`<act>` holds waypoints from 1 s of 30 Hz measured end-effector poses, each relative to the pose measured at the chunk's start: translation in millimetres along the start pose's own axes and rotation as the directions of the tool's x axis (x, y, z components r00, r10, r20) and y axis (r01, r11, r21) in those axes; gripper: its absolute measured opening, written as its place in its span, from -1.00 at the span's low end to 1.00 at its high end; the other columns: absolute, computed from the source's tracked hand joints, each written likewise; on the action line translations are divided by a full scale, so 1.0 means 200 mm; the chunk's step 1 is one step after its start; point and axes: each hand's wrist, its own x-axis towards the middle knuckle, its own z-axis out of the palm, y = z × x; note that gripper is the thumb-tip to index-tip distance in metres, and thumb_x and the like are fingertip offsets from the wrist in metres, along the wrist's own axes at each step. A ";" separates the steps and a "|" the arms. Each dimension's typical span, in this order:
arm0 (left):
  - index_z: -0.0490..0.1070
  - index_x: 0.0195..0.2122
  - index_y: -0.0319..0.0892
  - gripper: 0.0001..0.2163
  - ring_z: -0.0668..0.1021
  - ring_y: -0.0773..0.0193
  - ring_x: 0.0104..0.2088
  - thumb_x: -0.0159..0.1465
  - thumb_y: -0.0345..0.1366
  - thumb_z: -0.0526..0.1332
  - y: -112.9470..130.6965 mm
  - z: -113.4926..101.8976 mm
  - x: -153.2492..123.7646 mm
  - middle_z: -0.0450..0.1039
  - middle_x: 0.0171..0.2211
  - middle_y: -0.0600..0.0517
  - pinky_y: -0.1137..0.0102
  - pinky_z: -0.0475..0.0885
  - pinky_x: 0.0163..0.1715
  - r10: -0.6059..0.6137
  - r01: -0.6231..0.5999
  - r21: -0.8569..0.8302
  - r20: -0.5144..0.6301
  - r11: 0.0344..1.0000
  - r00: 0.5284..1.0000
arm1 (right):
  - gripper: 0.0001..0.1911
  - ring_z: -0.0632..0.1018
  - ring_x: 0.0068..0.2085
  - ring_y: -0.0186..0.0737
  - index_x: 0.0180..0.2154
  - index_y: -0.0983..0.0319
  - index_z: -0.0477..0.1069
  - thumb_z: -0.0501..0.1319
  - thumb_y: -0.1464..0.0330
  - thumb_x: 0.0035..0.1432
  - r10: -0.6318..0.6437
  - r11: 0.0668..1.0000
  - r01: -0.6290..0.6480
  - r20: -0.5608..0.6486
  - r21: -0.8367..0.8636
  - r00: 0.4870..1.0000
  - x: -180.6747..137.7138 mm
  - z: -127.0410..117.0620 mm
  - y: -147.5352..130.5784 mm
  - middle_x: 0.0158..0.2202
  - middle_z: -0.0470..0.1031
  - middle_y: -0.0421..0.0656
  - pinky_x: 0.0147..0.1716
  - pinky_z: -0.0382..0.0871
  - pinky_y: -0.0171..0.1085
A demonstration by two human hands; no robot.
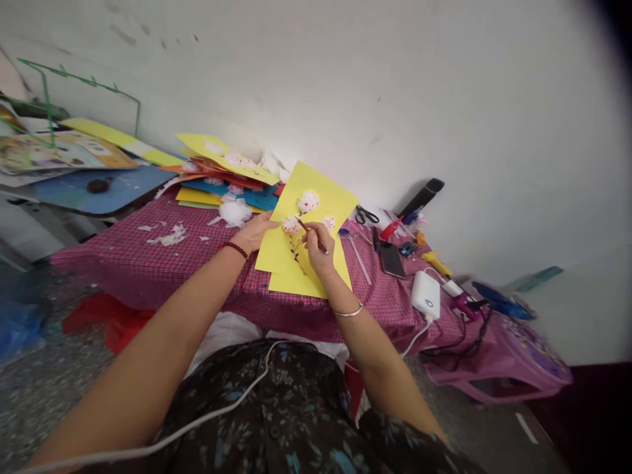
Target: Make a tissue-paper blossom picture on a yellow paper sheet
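Observation:
A yellow sheet of paper (328, 194) lies over another yellow sheet (296, 283), tilted on the checked cloth. It bears white tissue flowers (309, 201) with red dots, and a drawn stem with dark leaves. My left hand (254, 232) grips the sheet's left edge, the thumb on top; the fingers beneath are partly hidden. In my closed right hand (320, 247) is a slim dark red pen (303, 226), its tip at the left flower. Right of the sheets lie black-handled scissors (366, 214) and a black marker (376, 239).
Stacked coloured papers (227, 164) stand at the back left, near crumpled white tissue (234, 210) and torn scraps (172, 236). To the right are a phone (392, 259), a white power bank (425, 294) with a cable, and a yellow glue gun (437, 263). A wall rises behind.

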 end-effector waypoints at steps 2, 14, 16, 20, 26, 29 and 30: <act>0.53 0.02 -0.30 -0.52 0.71 -0.01 -0.29 0.01 -0.54 0.33 0.00 0.00 0.00 0.68 -0.29 -0.14 0.11 0.61 -0.14 -0.006 0.006 0.003 -0.005 1.000 1.000 | -0.75 0.45 -0.50 -0.32 -0.18 0.17 0.44 0.08 0.18 0.34 0.005 1.000 -0.005 0.015 -0.013 1.000 0.00 0.00 0.01 -0.47 0.46 -0.24 -0.45 0.35 -0.28; 0.54 0.01 -0.30 -0.50 0.71 -0.03 -0.27 -0.03 -0.57 0.31 0.00 0.01 -0.01 0.68 -0.27 -0.15 0.12 0.62 -0.15 -0.014 0.015 0.015 -0.063 1.000 0.998 | -0.87 0.43 -0.47 -0.31 -0.24 0.16 0.36 0.15 0.25 0.23 0.030 0.999 -0.030 -0.022 0.025 0.999 0.01 -0.01 -0.01 -0.47 0.39 -0.26 -0.44 0.31 -0.28; 0.54 0.00 -0.31 -0.48 0.71 -0.05 -0.25 -0.06 -0.59 0.29 0.00 0.01 -0.01 0.68 -0.28 -0.15 0.10 0.61 -0.13 -0.013 0.015 0.018 -0.070 1.000 0.997 | -0.89 0.45 -0.43 -0.29 -0.28 0.16 0.35 0.16 0.26 0.20 0.025 1.000 -0.025 -0.005 0.005 1.000 0.01 -0.01 -0.02 -0.44 0.42 -0.23 -0.39 0.34 -0.27; 0.52 0.05 -0.28 -0.38 0.71 -0.09 -0.21 -0.11 -0.63 0.24 0.00 0.03 -0.01 0.68 -0.23 -0.14 0.06 0.60 -0.08 -0.020 0.022 0.031 -0.074 0.999 0.997 | -0.87 0.50 -0.39 -0.25 -0.32 0.16 0.40 0.15 0.26 0.18 0.056 0.998 -0.055 0.088 -0.020 0.994 0.01 -0.01 -0.04 -0.42 0.50 -0.20 -0.33 0.40 -0.23; 0.49 0.09 -0.27 -0.35 0.71 -0.05 -0.23 -0.12 -0.63 0.21 0.00 0.03 0.00 0.68 -0.21 -0.13 0.11 0.62 -0.12 -0.022 0.027 0.046 -0.101 0.999 0.995 | -0.81 0.49 -0.42 -0.26 -0.29 0.16 0.42 0.14 0.20 0.21 0.090 0.996 -0.090 0.003 0.014 0.996 0.01 -0.01 -0.02 -0.45 0.47 -0.21 -0.38 0.38 -0.25; 0.50 0.07 -0.27 -0.35 0.71 -0.07 -0.23 -0.14 -0.62 0.23 0.00 0.02 0.00 0.68 -0.22 -0.13 0.10 0.62 -0.13 -0.022 0.027 0.045 -0.106 0.999 0.994 | -0.85 0.48 -0.42 -0.27 -0.30 0.17 0.39 0.16 0.23 0.17 0.085 0.996 -0.084 -0.011 0.027 0.996 0.02 -0.01 -0.02 -0.44 0.46 -0.22 -0.38 0.37 -0.26; 0.51 0.05 -0.28 -0.36 0.71 -0.07 -0.22 -0.15 -0.62 0.23 0.00 0.03 0.00 0.68 -0.22 -0.13 0.09 0.61 -0.12 -0.022 0.027 0.043 -0.107 0.999 0.994 | -0.86 0.48 -0.42 -0.27 -0.32 0.17 0.39 0.15 0.25 0.16 0.085 0.996 -0.085 0.000 0.023 0.996 0.02 -0.01 -0.02 -0.45 0.46 -0.22 -0.38 0.37 -0.26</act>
